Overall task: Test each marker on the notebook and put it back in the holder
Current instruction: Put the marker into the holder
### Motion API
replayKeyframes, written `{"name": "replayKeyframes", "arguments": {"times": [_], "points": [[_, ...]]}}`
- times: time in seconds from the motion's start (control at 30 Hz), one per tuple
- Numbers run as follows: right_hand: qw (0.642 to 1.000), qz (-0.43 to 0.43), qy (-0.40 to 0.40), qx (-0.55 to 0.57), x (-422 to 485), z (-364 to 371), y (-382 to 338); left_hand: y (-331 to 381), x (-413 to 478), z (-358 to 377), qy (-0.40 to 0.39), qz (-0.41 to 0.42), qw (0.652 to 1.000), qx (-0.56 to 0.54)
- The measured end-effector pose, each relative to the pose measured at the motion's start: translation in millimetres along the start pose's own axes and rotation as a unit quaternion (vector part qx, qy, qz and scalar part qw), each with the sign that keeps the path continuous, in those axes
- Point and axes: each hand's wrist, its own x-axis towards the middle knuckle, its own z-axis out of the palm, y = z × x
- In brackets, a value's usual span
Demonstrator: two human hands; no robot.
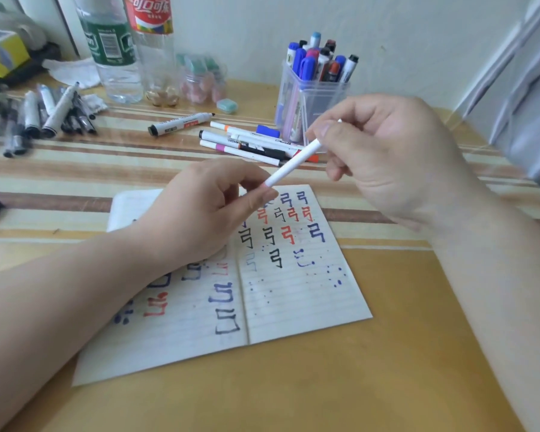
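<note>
Above open notebook [293, 291] we hold white marker [293, 165] slantwise: right hand [387, 157] fingers curled round upper barrel, left hand [197, 210] fingers pinching lower end. Clear holder [323, 99], full of markers [307, 65], stands beyond notebook on tabletop [387, 385].

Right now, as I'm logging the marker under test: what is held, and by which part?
One slim white marker: the left hand pinches its lower end, and the right hand grips its upper half.
</note>
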Motion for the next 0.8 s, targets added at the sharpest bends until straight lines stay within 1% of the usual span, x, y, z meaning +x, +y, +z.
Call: {"name": "replayKeyframes", "arguments": {"times": [0.07,0.13,0.17,0.23,0.3,0.37,0.47,0.57,0.67,0.7,0.73,0.8], "points": [[0.992,0.04,0.008,0.121,-6,0,6,-1,-1,0,0.016,0.01,1.0,-0.008],[0.972,0.085,-0.041,0.213,-14,10,17,1,-1,0,0.029,0.032,0.999,-0.008],[0.964,0.099,-0.075,0.235,-20,18,22,2,-2,0,0.029,0.051,0.998,-0.005],[0.963,0.091,-0.11,0.227,-30,33,30,2,-3,1,0.018,0.077,0.997,-0.008],[0.966,0.078,-0.089,0.23,-32,40,38,-2,-2,2,0.008,0.056,0.998,-0.021],[0.959,0.085,-0.071,0.262,-31,40,42,-4,-1,3,0.009,0.04,0.999,-0.02],[0.948,0.099,-0.067,0.295,-31,38,45,-1,-2,4,-0.004,0.065,0.998,0.004],[0.943,0.089,-0.066,0.313,-33,36,44,1,-1,5,-0.034,0.102,0.994,0.012],[0.944,0.075,-0.069,0.313,-34,36,41,3,-1,5,-0.061,0.107,0.992,0.01],[0.943,0.075,-0.055,0.32,-31,33,39,2,-2,4,-0.067,0.104,0.992,0.015],[0.937,0.082,-0.019,0.339,-27,25,39,0,-2,3,-0.071,0.099,0.992,0.02],[0.907,0.104,0.093,0.398,-12,-5,42,-6,-2,-2,-0.062,0.076,0.995,0.019]]}}
